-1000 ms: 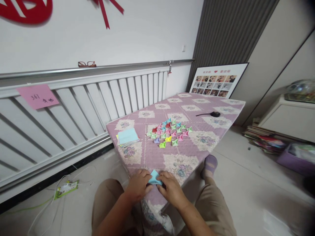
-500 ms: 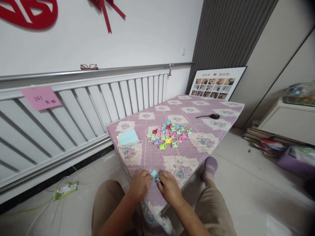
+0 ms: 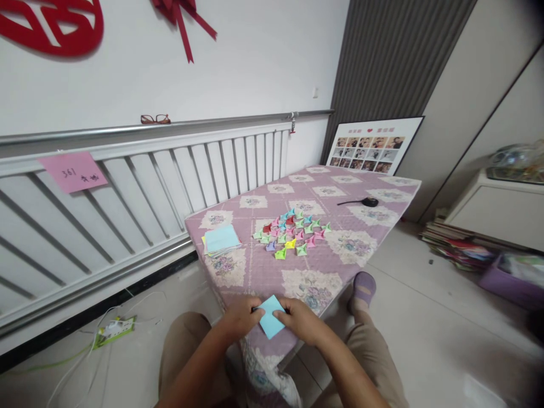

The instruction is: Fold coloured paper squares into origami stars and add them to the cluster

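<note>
A light blue paper square (image 3: 272, 318) is held like a diamond above the near corner of the table. My left hand (image 3: 243, 317) pinches its left corner, and my right hand (image 3: 300, 320) grips the right side with the thumb lying on top. Farther back, several small folded paper pieces (image 3: 290, 244) in pink, green, red, blue, purple and yellow stand in a cluster. To their left lies a stack of paper sheets (image 3: 222, 238) with a light blue one on top.
The table (image 3: 263, 272) has a purple floral cloth. A black object with a thin strap (image 3: 369, 202) lies toward its far right. A white radiator (image 3: 170, 195) runs along the left, with glasses (image 3: 155, 119) on the pipe above. A framed photo board (image 3: 374, 144) leans behind.
The blue paper, seen small between my fingers before, now shows as a larger diamond facing up. Both hands have shifted, and the paper sits slightly nearer to me.
</note>
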`<state>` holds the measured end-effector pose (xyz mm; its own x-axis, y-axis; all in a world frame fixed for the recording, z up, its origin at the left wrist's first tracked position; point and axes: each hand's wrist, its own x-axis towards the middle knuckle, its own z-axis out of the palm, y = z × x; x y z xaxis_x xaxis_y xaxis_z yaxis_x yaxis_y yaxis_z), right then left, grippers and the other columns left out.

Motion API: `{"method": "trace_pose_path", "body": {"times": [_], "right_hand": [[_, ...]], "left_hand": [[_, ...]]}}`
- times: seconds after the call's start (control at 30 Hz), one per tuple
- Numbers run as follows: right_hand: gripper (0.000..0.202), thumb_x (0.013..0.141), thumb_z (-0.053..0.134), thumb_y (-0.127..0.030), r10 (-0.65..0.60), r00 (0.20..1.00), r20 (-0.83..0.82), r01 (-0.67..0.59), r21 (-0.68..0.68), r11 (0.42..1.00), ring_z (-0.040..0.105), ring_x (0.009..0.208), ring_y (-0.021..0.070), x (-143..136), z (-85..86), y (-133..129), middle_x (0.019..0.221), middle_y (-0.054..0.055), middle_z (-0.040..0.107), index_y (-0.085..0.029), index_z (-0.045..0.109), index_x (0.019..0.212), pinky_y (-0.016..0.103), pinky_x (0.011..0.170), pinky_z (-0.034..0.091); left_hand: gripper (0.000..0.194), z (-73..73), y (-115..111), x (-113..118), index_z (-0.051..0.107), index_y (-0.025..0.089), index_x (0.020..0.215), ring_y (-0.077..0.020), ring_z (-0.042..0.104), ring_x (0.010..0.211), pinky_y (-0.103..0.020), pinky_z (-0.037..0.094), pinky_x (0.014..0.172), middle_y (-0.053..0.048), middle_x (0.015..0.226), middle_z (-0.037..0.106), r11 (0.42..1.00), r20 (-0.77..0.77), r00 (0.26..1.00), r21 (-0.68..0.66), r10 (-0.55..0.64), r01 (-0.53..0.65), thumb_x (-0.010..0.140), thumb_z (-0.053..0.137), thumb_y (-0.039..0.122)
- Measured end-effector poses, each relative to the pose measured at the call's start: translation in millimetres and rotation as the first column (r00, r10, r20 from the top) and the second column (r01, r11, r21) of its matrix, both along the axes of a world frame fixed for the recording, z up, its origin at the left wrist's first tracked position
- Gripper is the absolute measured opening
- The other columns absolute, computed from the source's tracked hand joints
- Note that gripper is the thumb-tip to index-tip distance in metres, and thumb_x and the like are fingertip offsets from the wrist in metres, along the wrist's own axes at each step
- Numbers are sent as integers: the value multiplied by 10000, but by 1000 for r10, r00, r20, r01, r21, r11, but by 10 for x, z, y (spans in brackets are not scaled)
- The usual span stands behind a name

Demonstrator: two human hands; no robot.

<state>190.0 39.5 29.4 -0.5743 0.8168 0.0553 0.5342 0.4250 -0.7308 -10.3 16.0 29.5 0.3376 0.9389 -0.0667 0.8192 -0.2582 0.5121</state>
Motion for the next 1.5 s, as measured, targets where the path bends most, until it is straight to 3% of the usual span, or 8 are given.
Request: {"method": "trace_pose_path", "body": {"times": [0.13,0.33,0.47,0.97,1.17,1.3,1.5], "right_hand": [[161,776,485,-188,-38,999,38,38,-6,999,603,717,161,-24,-89,-8,746,-5,677,-193,645,765,235,654,431],[204,795,503,-194,-132,985,113,123,87,989,601,903,200,-72,-209,-46,937,60,680,-206,652,935,282,806,413],[135,795,521,-170,-169,974,148,145,160,976,579,881,200,-57,-266,-61,887,55,637,-206,634,859,284,785,412],[167,892,500,-179,-131,966,221,38,383,923,527,808,205,30,-438,-153,809,47,584,-201,622,781,311,739,400],[222,916,462,-195,-117,959,259,-10,442,897,531,844,206,87,-434,-213,868,45,619,-238,677,945,314,766,406],[242,927,466,-216,-109,963,248,-14,446,895,535,866,213,128,-452,-280,931,52,633,-253,670,1051,331,783,410],[312,878,521,-126,-91,974,209,-21,480,877,544,967,229,189,-459,-362,1057,59,629,-257,629,1140,355,839,416]], "left_hand": [[184,-114,38,23,620,175,793,-145,566,708,-228,361,612,8,769,642,998,-37,999,-57,16,-18,850,467,259],[157,-225,107,54,625,185,786,-188,562,861,-271,377,748,-37,865,635,999,-97,995,-28,26,-29,840,496,258],[151,-255,116,35,622,187,796,-190,554,875,-281,382,764,-40,874,617,1000,-118,993,-10,9,-11,850,493,243],[221,-294,-55,-16,623,232,1026,-208,509,955,-320,391,834,-44,1003,586,986,-224,971,122,-82,111,967,410,237],[359,-216,-195,43,458,292,1316,-231,518,948,-334,414,776,-56,1045,575,965,-422,902,189,-84,179,961,450,240],[379,-181,-279,86,439,345,1332,-241,528,917,-341,420,743,-64,1022,566,968,-487,869,168,-81,184,965,448,249],[361,-236,-394,73,460,345,1322,-246,495,1004,-358,437,800,-83,1103,533,953,-499,861,203,-97,225,970,447,270]]}}
